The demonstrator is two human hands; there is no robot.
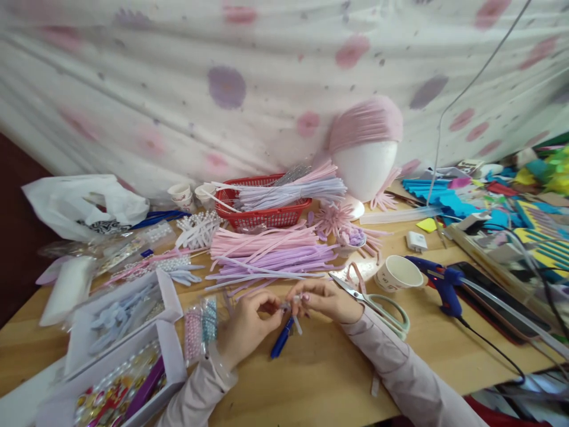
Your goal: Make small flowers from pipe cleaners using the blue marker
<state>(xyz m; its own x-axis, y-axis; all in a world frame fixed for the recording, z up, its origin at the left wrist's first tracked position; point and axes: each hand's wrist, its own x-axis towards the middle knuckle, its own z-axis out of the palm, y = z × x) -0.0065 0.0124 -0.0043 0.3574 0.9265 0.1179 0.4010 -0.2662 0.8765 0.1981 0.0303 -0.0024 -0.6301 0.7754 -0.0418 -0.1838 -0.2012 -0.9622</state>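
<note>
My left hand [252, 323] and my right hand [326, 300] meet low in the middle of the view, their fingertips almost touching. Thumb and fingers are pinched together on both. Between them is a small pale piece [297, 324], whitish, with a short strip hanging down; its exact kind is too small to make out. A blue pen [281, 339] lies on the table just beneath the fingertips. Beside my right wrist rest green-handled scissors [389, 312]. Packets of pink beads [192, 333] and teal beads [208, 320] lie left of my left hand.
Pink pipe cleaners [262, 244] and purple ones [284, 263] lie behind my hands, before a red basket [267, 218]. White boxes [171, 350] of beads and trims stand left. A paper cup [399, 274], blue glue gun [444, 284] and phone [498, 308] are right.
</note>
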